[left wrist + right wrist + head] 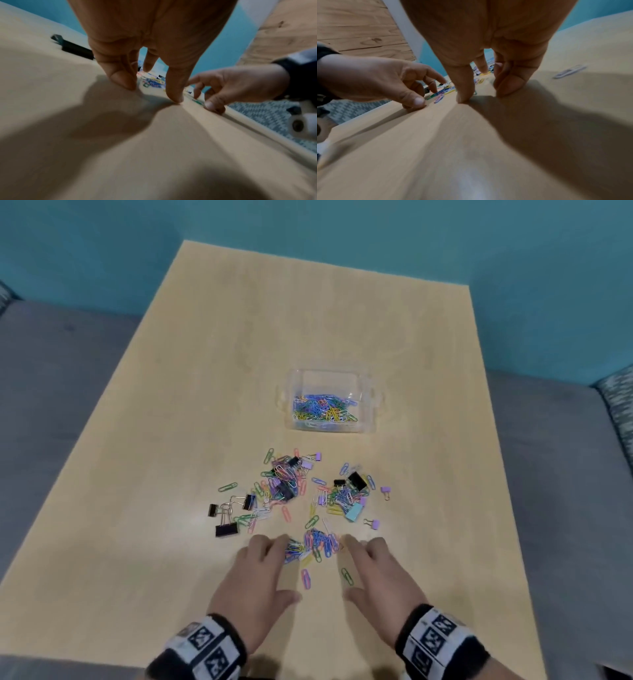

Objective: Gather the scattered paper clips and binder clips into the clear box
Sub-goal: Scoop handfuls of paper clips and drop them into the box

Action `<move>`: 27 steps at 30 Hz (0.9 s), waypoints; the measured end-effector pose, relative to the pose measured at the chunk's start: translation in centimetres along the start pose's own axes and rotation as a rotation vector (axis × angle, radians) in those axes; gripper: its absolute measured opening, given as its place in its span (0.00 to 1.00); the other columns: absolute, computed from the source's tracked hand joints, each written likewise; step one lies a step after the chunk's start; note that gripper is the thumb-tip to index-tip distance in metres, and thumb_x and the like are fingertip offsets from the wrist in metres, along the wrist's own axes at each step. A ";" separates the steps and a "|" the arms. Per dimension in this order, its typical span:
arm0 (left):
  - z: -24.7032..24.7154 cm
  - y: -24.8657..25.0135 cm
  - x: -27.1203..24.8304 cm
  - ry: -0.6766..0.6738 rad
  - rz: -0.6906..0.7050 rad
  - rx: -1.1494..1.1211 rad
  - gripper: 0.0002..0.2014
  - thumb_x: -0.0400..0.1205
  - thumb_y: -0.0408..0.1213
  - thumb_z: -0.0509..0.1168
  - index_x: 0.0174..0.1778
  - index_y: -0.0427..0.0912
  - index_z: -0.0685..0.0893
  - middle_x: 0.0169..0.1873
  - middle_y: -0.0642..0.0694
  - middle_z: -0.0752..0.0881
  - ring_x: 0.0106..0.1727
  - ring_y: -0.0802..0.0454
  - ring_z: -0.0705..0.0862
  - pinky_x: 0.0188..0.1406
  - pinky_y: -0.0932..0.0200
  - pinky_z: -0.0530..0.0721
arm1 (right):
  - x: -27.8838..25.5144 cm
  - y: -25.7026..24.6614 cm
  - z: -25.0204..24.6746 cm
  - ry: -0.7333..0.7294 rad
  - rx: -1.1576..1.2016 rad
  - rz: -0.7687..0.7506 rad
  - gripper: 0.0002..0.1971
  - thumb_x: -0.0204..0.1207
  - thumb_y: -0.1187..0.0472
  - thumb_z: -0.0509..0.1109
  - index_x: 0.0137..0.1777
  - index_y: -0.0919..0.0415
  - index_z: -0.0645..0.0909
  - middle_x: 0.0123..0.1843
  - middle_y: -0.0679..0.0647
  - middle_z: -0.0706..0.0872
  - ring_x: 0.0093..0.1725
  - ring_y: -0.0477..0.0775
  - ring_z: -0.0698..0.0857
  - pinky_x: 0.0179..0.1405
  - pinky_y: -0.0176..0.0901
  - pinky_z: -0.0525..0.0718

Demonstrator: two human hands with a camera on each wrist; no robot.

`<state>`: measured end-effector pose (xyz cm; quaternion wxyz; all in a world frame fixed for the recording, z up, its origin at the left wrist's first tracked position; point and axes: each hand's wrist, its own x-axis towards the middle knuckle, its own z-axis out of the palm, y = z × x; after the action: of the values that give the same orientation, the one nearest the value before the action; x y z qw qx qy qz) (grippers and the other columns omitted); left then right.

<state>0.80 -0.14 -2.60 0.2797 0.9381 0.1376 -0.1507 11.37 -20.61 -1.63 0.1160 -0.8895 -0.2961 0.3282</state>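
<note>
The clear box (370,405) stands mid-table with several coloured paper clips lying in it. In front of it, paper clips and binder clips (284,484) lie scattered over the wood. A small pile of paper clips (317,542) sits nearest me. My left hand (270,563) is open, its fingertips (175,96) down on the table at the pile's left edge. My right hand (366,566) is open on the pile's right side, fingertips (462,99) on the wood. A pink clip (306,578) and a green clip (347,576) lie between my thumbs.
Black binder clips (226,529) lie at the left of the scatter, and a light blue one (354,512) and small purple ones (376,523) at the right. The light wooden table (171,577) stands against a teal wall, with grey seating on both sides.
</note>
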 end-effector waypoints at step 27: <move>-0.5 1.6 4.6 -0.025 0.029 0.225 0.02 0.82 0.37 0.61 0.46 0.45 0.73 0.45 0.46 0.72 0.38 0.41 0.78 0.31 0.52 0.69 | 5.1 -3.3 -0.7 0.062 -0.077 -0.062 0.09 0.78 0.68 0.61 0.43 0.54 0.67 0.45 0.51 0.68 0.39 0.59 0.74 0.36 0.48 0.74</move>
<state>5.67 -0.30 -3.10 0.1764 0.9636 0.1029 -0.1727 13.45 -14.93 -2.41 0.1012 -0.8933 -0.3323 0.2853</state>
